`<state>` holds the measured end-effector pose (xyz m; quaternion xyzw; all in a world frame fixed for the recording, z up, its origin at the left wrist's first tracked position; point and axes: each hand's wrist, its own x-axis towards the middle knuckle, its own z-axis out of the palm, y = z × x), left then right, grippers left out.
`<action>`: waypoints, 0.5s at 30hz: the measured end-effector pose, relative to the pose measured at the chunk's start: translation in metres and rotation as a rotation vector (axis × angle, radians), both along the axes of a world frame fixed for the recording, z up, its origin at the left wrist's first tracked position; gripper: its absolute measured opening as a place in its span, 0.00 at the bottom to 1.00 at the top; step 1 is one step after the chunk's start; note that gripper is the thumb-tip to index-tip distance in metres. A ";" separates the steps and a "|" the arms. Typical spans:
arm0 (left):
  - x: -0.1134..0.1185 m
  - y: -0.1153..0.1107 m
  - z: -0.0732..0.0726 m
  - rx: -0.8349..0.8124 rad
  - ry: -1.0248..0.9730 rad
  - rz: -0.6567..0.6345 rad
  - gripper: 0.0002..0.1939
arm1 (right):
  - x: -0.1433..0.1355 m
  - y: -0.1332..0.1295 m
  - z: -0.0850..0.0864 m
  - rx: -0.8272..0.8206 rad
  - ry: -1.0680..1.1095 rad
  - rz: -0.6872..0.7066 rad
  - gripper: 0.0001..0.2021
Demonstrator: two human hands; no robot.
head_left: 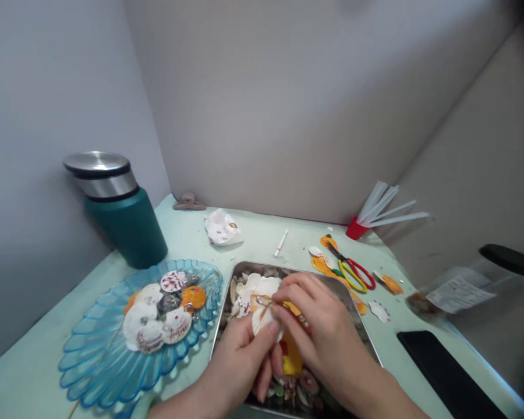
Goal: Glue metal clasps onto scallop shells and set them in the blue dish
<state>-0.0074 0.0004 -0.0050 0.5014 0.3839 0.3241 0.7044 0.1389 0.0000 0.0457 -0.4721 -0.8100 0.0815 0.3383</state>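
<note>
Over a metal tray (369,331) of shells and small pieces, my left hand (244,355) is closed around a white scallop shell (262,319), its thumb on the shell's face. My right hand (318,326) pinches a small metal ring or clasp (264,300) at the shell's upper edge. More white shells (262,284) lie in the tray behind the fingers. Something yellow (291,355) shows between the hands, partly hidden by them. A blue leaf-shaped dish (96,343) at the left holds white, orange and purple-marked shells (142,323).
A green bottle (131,227) stands at the back left, near a crumpled wrapper (222,227) and a white stick (280,243). Scissors (353,272) lie right of the tray, with a red cup of glue sticks (357,228), a clear jar (463,291) and a black phone (445,372).
</note>
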 end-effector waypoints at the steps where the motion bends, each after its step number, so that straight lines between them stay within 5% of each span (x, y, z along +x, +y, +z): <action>1: 0.001 0.000 -0.002 -0.003 -0.013 -0.003 0.25 | 0.002 0.002 0.000 -0.016 0.029 0.026 0.08; 8: 0.000 -0.004 -0.003 0.114 0.072 0.033 0.24 | 0.016 0.016 0.021 0.054 0.028 0.037 0.07; 15: 0.002 -0.010 -0.013 0.902 0.370 0.023 0.13 | -0.045 0.058 0.078 0.186 -0.129 0.078 0.19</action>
